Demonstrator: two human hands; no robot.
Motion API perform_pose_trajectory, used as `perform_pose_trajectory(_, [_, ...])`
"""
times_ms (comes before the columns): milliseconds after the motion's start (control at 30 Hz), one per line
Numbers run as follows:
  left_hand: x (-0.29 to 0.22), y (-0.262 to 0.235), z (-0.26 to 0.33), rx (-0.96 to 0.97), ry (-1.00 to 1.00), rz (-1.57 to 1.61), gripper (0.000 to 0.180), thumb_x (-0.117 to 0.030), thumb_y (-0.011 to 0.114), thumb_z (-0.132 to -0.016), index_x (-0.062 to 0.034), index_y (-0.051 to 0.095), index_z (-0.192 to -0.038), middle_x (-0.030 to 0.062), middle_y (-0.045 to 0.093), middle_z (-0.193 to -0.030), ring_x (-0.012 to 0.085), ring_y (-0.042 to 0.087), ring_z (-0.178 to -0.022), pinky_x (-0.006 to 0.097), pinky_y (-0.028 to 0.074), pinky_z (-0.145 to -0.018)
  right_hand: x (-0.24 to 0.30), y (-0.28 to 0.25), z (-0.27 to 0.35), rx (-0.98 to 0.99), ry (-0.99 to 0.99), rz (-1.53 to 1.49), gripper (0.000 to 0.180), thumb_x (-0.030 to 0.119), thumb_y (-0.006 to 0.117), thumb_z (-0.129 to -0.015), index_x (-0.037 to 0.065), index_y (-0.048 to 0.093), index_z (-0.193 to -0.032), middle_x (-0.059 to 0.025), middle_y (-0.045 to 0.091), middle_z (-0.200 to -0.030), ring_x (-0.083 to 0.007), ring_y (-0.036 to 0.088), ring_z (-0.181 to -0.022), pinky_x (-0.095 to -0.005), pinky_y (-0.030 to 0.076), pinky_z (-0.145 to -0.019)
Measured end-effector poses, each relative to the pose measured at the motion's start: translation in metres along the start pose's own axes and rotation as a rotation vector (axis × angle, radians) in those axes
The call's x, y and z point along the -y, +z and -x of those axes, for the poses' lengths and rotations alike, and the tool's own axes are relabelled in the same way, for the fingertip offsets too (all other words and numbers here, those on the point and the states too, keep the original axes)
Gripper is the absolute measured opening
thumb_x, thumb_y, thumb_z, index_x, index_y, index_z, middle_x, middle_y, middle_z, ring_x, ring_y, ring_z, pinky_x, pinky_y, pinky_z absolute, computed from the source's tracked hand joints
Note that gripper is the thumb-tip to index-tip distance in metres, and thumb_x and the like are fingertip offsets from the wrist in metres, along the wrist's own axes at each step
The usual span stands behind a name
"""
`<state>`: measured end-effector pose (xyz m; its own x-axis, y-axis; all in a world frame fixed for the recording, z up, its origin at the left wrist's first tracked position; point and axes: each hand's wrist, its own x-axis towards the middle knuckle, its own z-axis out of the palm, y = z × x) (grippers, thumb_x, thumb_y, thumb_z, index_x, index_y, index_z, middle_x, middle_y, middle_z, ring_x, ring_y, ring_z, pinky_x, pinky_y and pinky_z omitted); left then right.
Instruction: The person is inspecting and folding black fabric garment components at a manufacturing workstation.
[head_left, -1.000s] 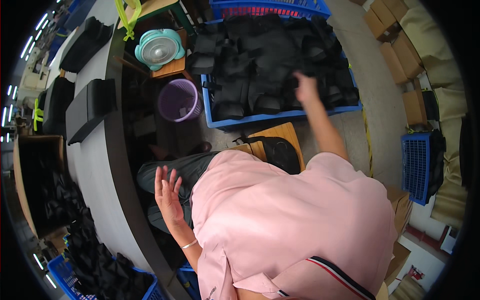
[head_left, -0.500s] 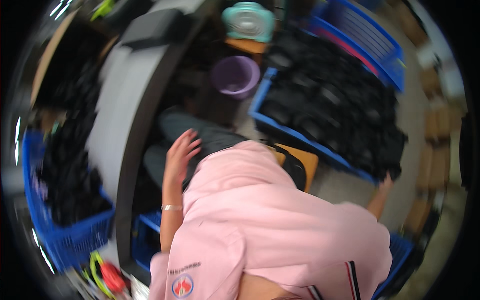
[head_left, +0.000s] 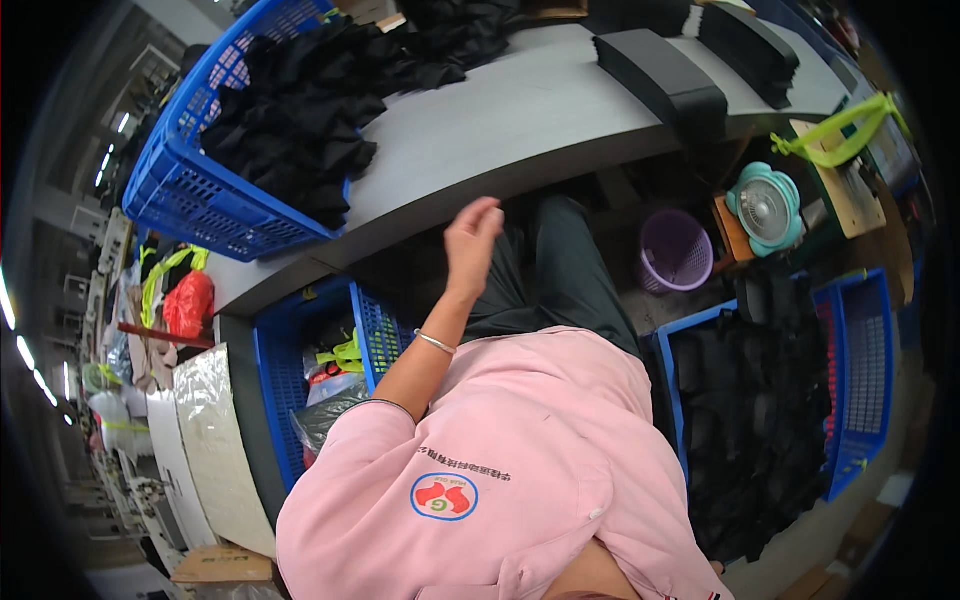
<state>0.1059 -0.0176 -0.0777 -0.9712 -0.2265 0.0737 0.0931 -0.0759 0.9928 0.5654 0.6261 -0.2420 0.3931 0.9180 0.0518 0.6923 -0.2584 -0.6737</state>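
Note:
My left hand (head_left: pixel 472 245), with a silver bangle at its wrist, hovers above my dark trousers (head_left: pixel 575 265), close to the table's near edge. Its fingers are loosely bent and nothing shows in them. Of my right hand only a sliver of skin (head_left: pixel 717 567) shows at the lower right, beside a heap of black padded pieces (head_left: pixel 750 400) in a blue crate (head_left: pixel 672 385); my pink shirt hides the rest of it. On the grey table (head_left: pixel 480 125), black fabric pieces (head_left: pixel 300 110) spill from another blue crate (head_left: pixel 235 205).
Stacks of black sheets (head_left: pixel 665 80) lie at the table's far right. Below stand a purple basket (head_left: pixel 677 255) and a turquoise fan (head_left: pixel 765 205). A blue crate (head_left: pixel 285 390) with bags is under the table at left. A red bag (head_left: pixel 188 305) hangs nearby.
My view has swung toward the table, which now runs across the top. My left hand's fingers, spread before, are more bent. My right hand, seen at the black pieces, is now almost hidden.

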Motion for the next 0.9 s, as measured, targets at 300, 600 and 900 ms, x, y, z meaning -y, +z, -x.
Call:
perform_pose_trajectory(300, [-0.044,-0.106,-0.052,-0.741,0.146,-0.143,0.059,-0.023,0.066,-0.096,-0.0131,0.046,-0.15,0.0204,0.016,-0.163,0.0255,0.034,-0.143,0.038,0.038,-0.109,0.05,0.0,0.032,-0.35,-0.132,0.136,0.047,0.016,0.066,-0.075,0.008,0.066,-0.122,-0.0256,0.047,-0.139,-0.0477,0.053,-0.12,-0.0563,0.049,-0.095])
perform_pose_trajectory(600, [-0.041,-0.104,-0.064,-0.824,0.223,-0.442,0.035,-0.022,0.059,-0.1,-0.007,0.065,-0.131,0.0139,0.063,-0.122,0.0284,0.053,-0.112,0.04,0.039,-0.103,0.275,0.092,0.246,0.215,-1.255,-0.159,0.048,-0.003,0.063,-0.081,0.001,0.06,-0.129,-0.0263,0.048,-0.141,-0.0396,0.043,-0.135,-0.0477,0.03,-0.117])
perform_pose_trajectory(900, [-0.01,-0.059,-0.065,-0.17,0.608,-0.857,0.008,-0.011,0.077,-0.08,-0.0045,0.075,-0.084,0.0075,0.07,-0.094,0.0281,0.06,-0.098,0.041,0.044,-0.087,0.378,0.026,0.623,1.414,-1.658,-0.597,0.048,0.003,0.068,-0.087,0.004,0.054,-0.133,-0.0183,0.047,-0.144,-0.0364,0.049,-0.131,-0.0411,0.042,-0.107])
